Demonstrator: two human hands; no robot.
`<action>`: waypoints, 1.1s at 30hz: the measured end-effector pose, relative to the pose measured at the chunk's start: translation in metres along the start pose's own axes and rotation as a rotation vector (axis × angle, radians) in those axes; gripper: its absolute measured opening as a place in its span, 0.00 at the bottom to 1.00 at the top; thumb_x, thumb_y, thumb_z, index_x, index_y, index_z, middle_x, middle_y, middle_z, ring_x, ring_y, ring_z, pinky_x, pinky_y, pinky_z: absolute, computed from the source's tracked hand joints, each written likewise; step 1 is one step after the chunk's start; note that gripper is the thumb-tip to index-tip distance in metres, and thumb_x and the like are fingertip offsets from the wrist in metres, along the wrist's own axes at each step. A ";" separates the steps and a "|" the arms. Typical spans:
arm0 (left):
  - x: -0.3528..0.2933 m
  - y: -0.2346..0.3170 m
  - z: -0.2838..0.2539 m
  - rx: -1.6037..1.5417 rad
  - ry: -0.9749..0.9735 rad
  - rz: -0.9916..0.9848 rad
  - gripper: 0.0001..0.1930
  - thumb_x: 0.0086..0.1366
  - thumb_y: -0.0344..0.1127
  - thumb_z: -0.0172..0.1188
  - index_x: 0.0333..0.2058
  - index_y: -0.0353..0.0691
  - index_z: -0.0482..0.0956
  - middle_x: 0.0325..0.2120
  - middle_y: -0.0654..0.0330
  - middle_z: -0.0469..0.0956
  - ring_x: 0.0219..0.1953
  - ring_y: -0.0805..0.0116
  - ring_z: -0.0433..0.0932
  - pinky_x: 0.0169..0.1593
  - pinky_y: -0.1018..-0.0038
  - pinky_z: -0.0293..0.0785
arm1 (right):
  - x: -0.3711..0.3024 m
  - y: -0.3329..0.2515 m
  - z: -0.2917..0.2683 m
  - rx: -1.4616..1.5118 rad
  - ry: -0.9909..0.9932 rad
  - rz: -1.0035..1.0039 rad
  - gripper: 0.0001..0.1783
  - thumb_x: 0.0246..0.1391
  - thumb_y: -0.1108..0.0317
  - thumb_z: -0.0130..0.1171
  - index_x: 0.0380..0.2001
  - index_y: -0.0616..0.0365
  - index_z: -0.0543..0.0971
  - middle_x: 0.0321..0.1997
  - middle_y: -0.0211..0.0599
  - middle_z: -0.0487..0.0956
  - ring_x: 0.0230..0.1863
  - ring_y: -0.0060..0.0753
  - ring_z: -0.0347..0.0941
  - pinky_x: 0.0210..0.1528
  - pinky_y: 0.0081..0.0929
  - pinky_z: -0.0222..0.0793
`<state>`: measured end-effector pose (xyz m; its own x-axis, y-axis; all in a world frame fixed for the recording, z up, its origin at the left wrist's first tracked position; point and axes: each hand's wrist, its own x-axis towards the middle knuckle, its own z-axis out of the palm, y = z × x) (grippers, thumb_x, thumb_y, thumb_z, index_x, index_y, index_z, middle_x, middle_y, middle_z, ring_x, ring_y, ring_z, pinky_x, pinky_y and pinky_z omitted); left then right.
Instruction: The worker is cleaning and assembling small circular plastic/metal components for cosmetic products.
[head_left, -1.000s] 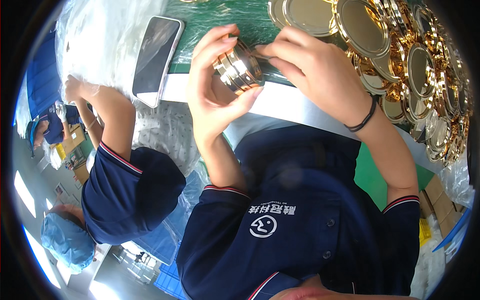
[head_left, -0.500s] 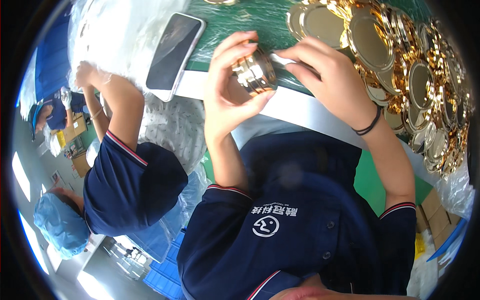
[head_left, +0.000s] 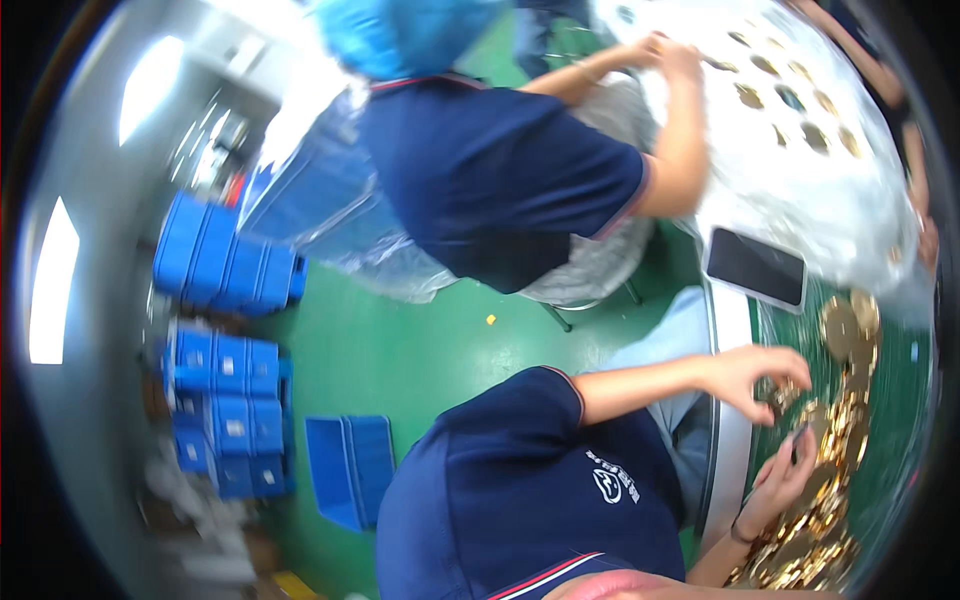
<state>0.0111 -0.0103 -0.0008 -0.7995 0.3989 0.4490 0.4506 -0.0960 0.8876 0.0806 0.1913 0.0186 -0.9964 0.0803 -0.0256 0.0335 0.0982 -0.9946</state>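
My left hand [head_left: 742, 377] curls around a shiny gold round piece [head_left: 778, 397], partly hidden by the fingers and blurred. It is held over the green table top at the right. Just below it, my right hand [head_left: 778, 487] is closed in a pinch, with a small dark thing between thumb and fingertips that I cannot make out. Beside and beyond both hands lies a heap of gold discs [head_left: 850, 430], stretching along the table. A phone [head_left: 757, 268] with a dark screen lies past my left hand.
A co-worker [head_left: 500, 170] in a dark blue shirt and blue cap sits at the neighbouring place. In front of that person, white plastic sheeting [head_left: 730, 200] bears several gold pieces. Blue crates [head_left: 230, 400] stand stacked at the left, and one blue bin [head_left: 350, 470] is on the green floor.
The view has swung far to the left, bringing the floor and crates in and putting the table at the right. My left hand still holds the gold piece; my right hand stays near it.
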 end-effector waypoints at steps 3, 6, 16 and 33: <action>-0.006 0.008 0.005 0.053 -0.001 -0.033 0.32 0.46 0.39 0.71 0.52 0.43 0.73 0.53 0.57 0.71 0.50 0.63 0.76 0.51 0.70 0.75 | -0.006 0.001 -0.005 0.014 -0.078 -0.028 0.22 0.66 0.69 0.48 0.60 0.67 0.64 0.50 0.43 0.72 0.16 0.09 0.56 0.15 0.11 0.49; -0.006 0.012 0.008 0.052 0.031 -0.035 0.31 0.45 0.38 0.70 0.52 0.44 0.74 0.53 0.58 0.71 0.49 0.64 0.77 0.51 0.71 0.76 | -0.005 -0.003 -0.002 0.002 -0.112 0.007 0.23 0.65 0.68 0.48 0.60 0.66 0.64 0.51 0.43 0.72 0.16 0.10 0.56 0.15 0.10 0.49; -0.003 0.006 0.006 0.073 0.046 0.008 0.31 0.46 0.39 0.71 0.52 0.45 0.73 0.53 0.59 0.71 0.48 0.64 0.78 0.51 0.71 0.76 | 0.004 0.005 -0.002 0.048 -0.111 0.044 0.23 0.65 0.68 0.48 0.61 0.63 0.64 0.50 0.42 0.73 0.18 0.10 0.57 0.17 0.08 0.49; -0.005 0.005 0.010 0.140 0.072 0.007 0.32 0.46 0.43 0.73 0.51 0.44 0.73 0.52 0.59 0.72 0.46 0.63 0.80 0.49 0.71 0.77 | 0.001 0.011 -0.002 0.048 -0.103 0.041 0.23 0.66 0.66 0.48 0.61 0.62 0.64 0.47 0.39 0.75 0.18 0.10 0.56 0.17 0.10 0.49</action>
<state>0.0214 -0.0038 0.0005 -0.8203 0.3315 0.4660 0.5032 0.0313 0.8636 0.0797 0.1950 0.0078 -0.9971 -0.0195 -0.0739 0.0728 0.0494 -0.9961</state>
